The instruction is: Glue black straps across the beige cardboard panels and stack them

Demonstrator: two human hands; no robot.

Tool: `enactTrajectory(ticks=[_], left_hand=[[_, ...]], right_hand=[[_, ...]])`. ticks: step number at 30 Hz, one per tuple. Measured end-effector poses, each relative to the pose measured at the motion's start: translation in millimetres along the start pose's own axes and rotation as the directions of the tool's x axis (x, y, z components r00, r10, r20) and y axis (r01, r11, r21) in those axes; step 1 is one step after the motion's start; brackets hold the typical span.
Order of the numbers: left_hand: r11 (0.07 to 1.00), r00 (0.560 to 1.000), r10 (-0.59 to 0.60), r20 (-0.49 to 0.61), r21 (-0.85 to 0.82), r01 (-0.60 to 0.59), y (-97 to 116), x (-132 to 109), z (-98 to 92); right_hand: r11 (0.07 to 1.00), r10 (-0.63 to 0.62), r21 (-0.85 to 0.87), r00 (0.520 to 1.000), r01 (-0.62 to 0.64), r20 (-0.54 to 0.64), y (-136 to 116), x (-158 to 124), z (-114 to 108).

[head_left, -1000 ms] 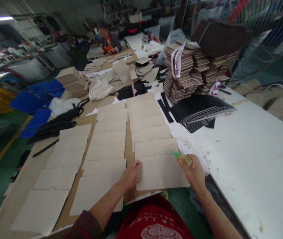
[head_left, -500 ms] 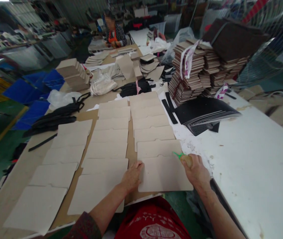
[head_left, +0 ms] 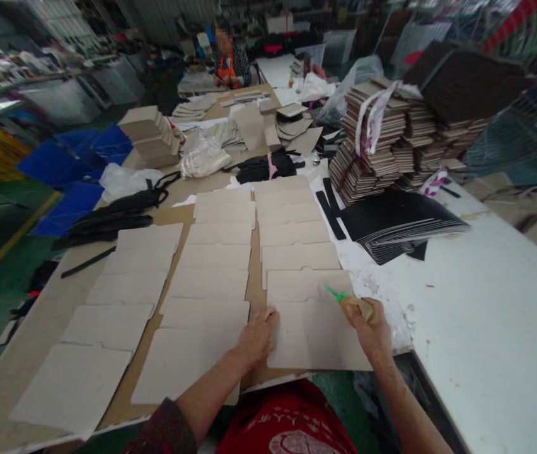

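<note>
Neither hand is shifting since a second ago: left hand [head_left: 256, 337] is lying open and flat on the front card [head_left: 316, 337], at its left edge. Right hand [head_left: 373, 331] is gripping a bottle [head_left: 356, 308] at its upper right corner.

The pale grey card panel [head_left: 316, 334] is lying flat at the near edge of the tabletop [head_left: 476, 328], closest in the right-hand column of panels. It is showing a roughly rectangular outline with rounded corners and a stepped far edge, which is lying over the next panel [head_left: 306, 285]. The left hand [head_left: 256, 337] is pressing on its left edge. The small tan glue bottle [head_left: 357, 307] is sitting tilted in the right hand [head_left: 372, 331] over the panel's far right corner, its green nozzle [head_left: 332, 292] pointing left and away.
</note>
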State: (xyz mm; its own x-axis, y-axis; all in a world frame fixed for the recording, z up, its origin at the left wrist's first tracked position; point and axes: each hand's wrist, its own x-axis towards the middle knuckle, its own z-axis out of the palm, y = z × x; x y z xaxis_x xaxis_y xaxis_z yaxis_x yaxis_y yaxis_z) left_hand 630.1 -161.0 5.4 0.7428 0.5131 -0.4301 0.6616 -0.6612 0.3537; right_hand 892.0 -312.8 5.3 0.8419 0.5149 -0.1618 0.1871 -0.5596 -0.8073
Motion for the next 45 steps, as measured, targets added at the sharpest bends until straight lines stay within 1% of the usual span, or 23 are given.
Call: enactTrajectory(ticks=[1,2,3,4,8,13,16,20,24,27,30,33,36,39,40,42,43,45], left_hand=[[1.0,1.0,-0.006,0.003,0.0,0.006,0.1,0.3,0.2],[1.0,1.0,-0.014,0.007,0.001,0.014,0.1,0.6,0.3],[1.0,1.0,-0.023,0.01,0.002,0.023,0.1,1.1,0.4],[1.0,0.999,-0.031,0.014,0.004,0.031,0.1,1.6,0.2],[0.999,0.999,-0.043,0.031,0.006,0.043,0.0,3.6,-1.8],[0.999,0.998,-0.046,0.043,0.006,0.046,1.8,4.1,-4.8],[0.999,0.998,-0.05,0.045,0.008,0.049,2.9,3.6,-5.9],[0.999,0.998,-0.047,0.043,0.007,0.046,2.1,3.3,-6.4],[1.0,0.999,-0.029,0.043,-0.003,0.029,-1.1,3.8,-4.4],[1.0,0.999,-0.022,0.041,-0.01,0.022,-2.7,4.1,-3.0],[1.0,0.999,-0.02,0.043,-0.016,0.021,-2.5,4.0,-3.6],[0.999,0.999,-0.026,0.047,-0.02,0.027,-1.5,3.6,-6.0],[0.999,0.998,-0.029,0.053,-0.023,0.031,-0.8,3.4,-8.5],[0.999,0.998,-0.035,0.056,-0.022,0.036,-0.6,4.1,-9.3],[0.999,0.998,-0.037,0.055,-0.02,0.038,-0.5,4.4,-9.1],[0.999,0.998,-0.041,0.055,-0.013,0.042,-0.3,4.7,-8.7],[0.999,0.997,-0.045,0.055,-0.009,0.045,-0.1,4.6,-8.8],[0.999,0.997,-0.05,0.06,0.001,0.05,0.6,4.0,-10.0]], right_hand=[[0.996,0.042,0.085,0.999,-0.041,-0.001,-3.1,-2.5,6.3],[0.988,0.057,0.14,0.998,-0.059,0.014,-6.8,-5.7,12.7],[0.986,0.04,0.159,0.998,-0.046,0.042,-10.9,-9.3,19.1],[0.988,-0.003,0.154,0.997,-0.009,0.078,-15.0,-13.1,25.3],[0.983,-0.178,0.073,0.963,0.166,0.204,-28.0,-25.9,48.1],[0.948,-0.289,-0.06,0.922,0.314,0.259,-34.4,-30.0,67.9],[0.905,-0.343,-0.146,0.889,0.4,0.304,-38.0,-30.9,74.1],[0.838,-0.383,-0.259,0.856,0.48,0.346,-46.9,-33.7,76.6],[0.767,-0.414,-0.356,0.836,0.533,0.36,-57.8,-34.3,74.5],[0.743,-0.411,-0.393,0.833,0.541,0.37,-63.4,-33.5,70.9],[0.741,-0.394,-0.409,0.839,0.532,0.376,-65.4,-33.9,66.4],[0.763,-0.368,-0.403,0.853,0.505,0.37,-64.0,-35.0,61.9],[0.815,-0.322,-0.363,0.874,0.452,0.364,-59.8,-35.5,61.0],[0.887,-0.286,-0.25,0.888,0.387,0.361,-54.0,-35.5,68.3],[0.916,-0.269,-0.196,0.899,0.349,0.344,-52.0,-35.3,72.7],[0.98,-0.187,-0.01,0.941,0.198,0.282,-49.1,-34.2,82.8],[0.989,-0.127,0.102,0.96,0.104,0.251,-48.4,-32.8,87.3],[0.954,-0.013,0.294,0.977,-0.051,0.211,-48.3,-27.1,92.6]])
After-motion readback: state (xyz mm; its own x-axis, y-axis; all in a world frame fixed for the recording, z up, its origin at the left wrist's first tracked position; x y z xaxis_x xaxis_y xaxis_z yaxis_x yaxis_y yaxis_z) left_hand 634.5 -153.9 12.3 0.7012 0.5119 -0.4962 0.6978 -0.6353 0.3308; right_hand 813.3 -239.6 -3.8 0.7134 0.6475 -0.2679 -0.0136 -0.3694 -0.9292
